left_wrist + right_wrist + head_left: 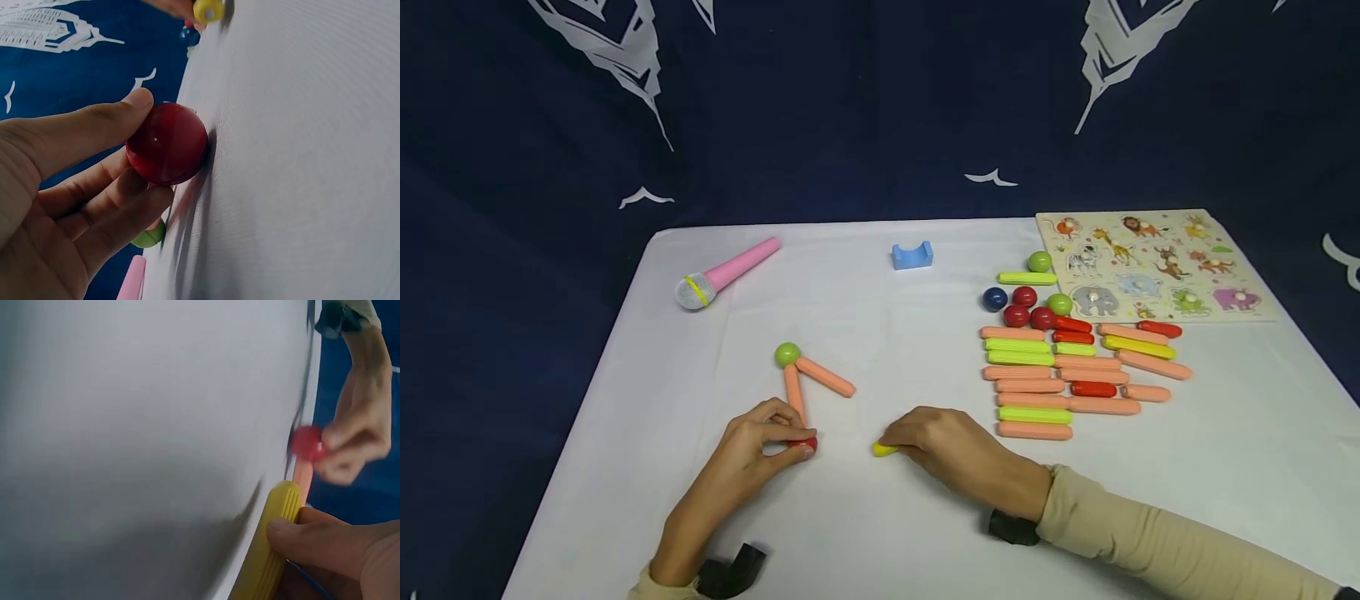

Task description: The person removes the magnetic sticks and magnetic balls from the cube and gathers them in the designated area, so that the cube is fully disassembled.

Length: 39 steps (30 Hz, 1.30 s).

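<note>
On the white table, my left hand (pixel 748 446) pinches a glossy red ball (pixel 167 144) between thumb and fingers. The ball is at the near end of a peach-coloured stick (pixel 794 393). That stick and a second peach stick (pixel 825 377) spread out from a green ball (pixel 787 354). To the right, my right hand (pixel 951 450) grips a yellow ridged stick (pixel 265 550), thumb laid along its side. In the head view only the stick's tip shows, the rest covered by the fingers; its end in the left wrist view has a round hole.
A pink toy microphone (pixel 730 273) lies at the back left, a blue curved block (pixel 912 255) at the back middle. Rows of peach, green, red and yellow sticks (pixel 1033 432) fill the right side, below several balls (pixel 1024 297) and an animal puzzle board (pixel 1157 258).
</note>
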### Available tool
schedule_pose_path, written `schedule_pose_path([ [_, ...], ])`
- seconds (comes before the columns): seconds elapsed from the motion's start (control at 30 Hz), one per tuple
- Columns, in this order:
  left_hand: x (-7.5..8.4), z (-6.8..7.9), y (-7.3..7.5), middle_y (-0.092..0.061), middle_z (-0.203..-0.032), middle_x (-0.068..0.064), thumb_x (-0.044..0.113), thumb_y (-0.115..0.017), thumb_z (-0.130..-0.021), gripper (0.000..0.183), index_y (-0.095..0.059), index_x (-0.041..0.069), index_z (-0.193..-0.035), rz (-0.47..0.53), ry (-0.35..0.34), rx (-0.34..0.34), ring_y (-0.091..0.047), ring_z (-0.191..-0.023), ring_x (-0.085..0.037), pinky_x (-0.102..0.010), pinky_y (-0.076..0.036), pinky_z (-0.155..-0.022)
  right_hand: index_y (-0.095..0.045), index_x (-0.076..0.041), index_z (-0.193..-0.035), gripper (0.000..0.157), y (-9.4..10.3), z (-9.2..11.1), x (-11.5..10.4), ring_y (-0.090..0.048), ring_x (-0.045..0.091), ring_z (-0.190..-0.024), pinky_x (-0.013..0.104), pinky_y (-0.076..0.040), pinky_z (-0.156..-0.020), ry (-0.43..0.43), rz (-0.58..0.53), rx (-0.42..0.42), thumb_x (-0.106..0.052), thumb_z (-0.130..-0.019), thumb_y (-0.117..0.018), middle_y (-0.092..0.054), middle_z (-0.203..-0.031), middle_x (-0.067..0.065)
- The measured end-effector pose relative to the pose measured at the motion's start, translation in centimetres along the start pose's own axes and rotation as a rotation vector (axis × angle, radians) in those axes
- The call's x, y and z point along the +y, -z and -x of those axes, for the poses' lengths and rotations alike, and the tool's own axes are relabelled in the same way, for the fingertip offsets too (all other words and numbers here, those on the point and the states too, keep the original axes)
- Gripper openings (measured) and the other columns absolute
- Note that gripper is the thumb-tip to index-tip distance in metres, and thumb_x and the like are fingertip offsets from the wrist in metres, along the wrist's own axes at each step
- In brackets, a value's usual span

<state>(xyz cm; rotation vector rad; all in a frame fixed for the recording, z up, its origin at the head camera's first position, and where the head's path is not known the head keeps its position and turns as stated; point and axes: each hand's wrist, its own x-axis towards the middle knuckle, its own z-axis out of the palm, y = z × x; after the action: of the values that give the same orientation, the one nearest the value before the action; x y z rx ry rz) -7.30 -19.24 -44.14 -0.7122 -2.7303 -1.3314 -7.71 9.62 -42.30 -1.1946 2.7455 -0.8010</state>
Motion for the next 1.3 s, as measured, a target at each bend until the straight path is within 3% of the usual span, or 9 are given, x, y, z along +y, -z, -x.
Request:
schedule_pose_path([
  [0.23, -0.1, 0.1, 0.1, -0.061, -0.093, 0.009, 0.002, -0.085, -0.072, 0.021, -0.08, 0.004, -0.092, 0.006, -0.011, 0.007, -0.056, -0.084, -0.007, -0.026, -0.05, -0.068, -0.076, -0.013, -0.108, 0.035, 3.3, 3.9, 2.9, -0.068, 0.012, -0.099, 0.031, -0.055, -0.083, -0.08, 0.013, 0.116, 0.005, -0.077, -0.08, -0.072, -0.105, -0.005],
  [0.43, -0.2, 0.2, 0.0, -0.061, -0.093, 0.01, 0.002, -0.085, -0.072, 0.021, -0.079, 0.004, -0.092, 0.005, -0.02, 0.015, -0.056, -0.084, -0.006, -0.026, -0.05, -0.069, -0.077, -0.014, -0.109, 0.04, 6.7, 7.9, 5.4, -0.068, 0.016, -0.101, 0.031, -0.054, -0.084, -0.16, 0.136, 0.259, 0.003, -0.073, -0.083, -0.072, -0.106, -0.007],
  [0.57, -0.1, 0.3, 0.0, -0.06, -0.094, 0.01, 0.002, -0.084, -0.073, 0.021, -0.079, 0.005, -0.093, 0.019, -0.02, 0.014, -0.055, -0.084, -0.007, -0.024, -0.049, -0.068, -0.077, -0.015, -0.11, 0.043, 9.2, 10.7, 7.5, -0.068, 0.02, -0.102, 0.011, -0.044, -0.09, -0.251, 0.229, 0.329, 0.005, -0.072, -0.083, -0.073, -0.105, -0.005],
  [0.7, -0.1, 0.3, 0.0, -0.06, -0.094, 0.011, 0.002, -0.084, -0.074, 0.02, -0.08, 0.006, -0.094, 0.022, -0.007, 0.008, -0.055, -0.084, -0.007, -0.023, -0.048, -0.069, -0.076, -0.012, -0.111, 0.041, 11.3, 13.5, 10.3, -0.066, 0.027, -0.096, 0.002, -0.041, -0.071, -0.401, 0.225, 0.367, 0.005, -0.073, -0.082, -0.073, -0.107, 0.007],
  [0.8, -0.1, 0.3, 0.0, -0.06, -0.093, 0.011, 0.003, -0.084, -0.074, 0.02, -0.08, 0.006, -0.094, 0.022, 0.006, 0.004, -0.055, -0.085, -0.007, -0.023, -0.048, -0.069, -0.075, -0.009, -0.113, 0.035, 12.2, 15.4, 12.2, -0.062, 0.031, -0.089, 0.011, -0.039, -0.055, -0.516, 0.213, 0.354, 0.0, -0.079, -0.08, -0.071, -0.108, 0.017],
  [0.93, -0.1, 0.3, 0.0, -0.06, -0.093, 0.011, 0.003, -0.084, -0.074, 0.02, -0.08, 0.007, -0.094, 0.022, 0.008, 0.003, -0.055, -0.084, -0.007, -0.023, -0.048, -0.069, -0.074, -0.005, -0.112, 0.031, 12.4, 17.0, 14.0, -0.063, 0.042, -0.094, 0.028, -0.054, -0.072, -0.579, 0.224, 0.33, -0.004, -0.081, -0.079, -0.069, -0.108, 0.025],
  [1.0, -0.1, 0.3, 0.0, -0.06, -0.093, 0.011, 0.003, -0.084, -0.074, 0.02, -0.08, 0.007, -0.093, 0.02, 0.004, 0.006, -0.055, -0.084, -0.008, -0.024, -0.048, -0.069, -0.074, -0.003, -0.111, 0.032, 12.3, 17.4, 14.6, -0.063, 0.047, -0.101, 0.045, -0.053, -0.085, -0.566, 0.245, 0.328, 0.0, -0.08, -0.079, -0.068, -0.107, 0.026],
  [1.07, -0.1, 0.3, 0.0, -0.06, -0.092, 0.01, 0.002, -0.084, -0.074, 0.02, -0.08, 0.007, -0.093, 0.017, 0.002, 0.011, -0.055, -0.084, -0.007, -0.024, -0.048, -0.069, -0.073, 0.0, -0.111, 0.033, 12.2, 17.5, 15.0, -0.062, 0.049, -0.101, 0.061, -0.046, -0.08, -0.547, 0.267, 0.323, 0.003, -0.079, -0.078, -0.068, -0.107, 0.027],
  [1.3, 0.1, 0.3, 0.0, -0.06, -0.093, 0.011, 0.004, -0.084, -0.075, 0.02, -0.08, 0.007, -0.094, 0.026, 0.022, 0.002, -0.055, -0.085, -0.008, -0.025, -0.048, -0.07, -0.071, 0.0, -0.112, 0.034, 12.2, 17.9, 15.8, -0.057, 0.047, -0.107, 0.063, -0.043, -0.086, -0.539, 0.276, 0.295, 0.006, -0.079, -0.077, -0.067, -0.109, 0.025],
])
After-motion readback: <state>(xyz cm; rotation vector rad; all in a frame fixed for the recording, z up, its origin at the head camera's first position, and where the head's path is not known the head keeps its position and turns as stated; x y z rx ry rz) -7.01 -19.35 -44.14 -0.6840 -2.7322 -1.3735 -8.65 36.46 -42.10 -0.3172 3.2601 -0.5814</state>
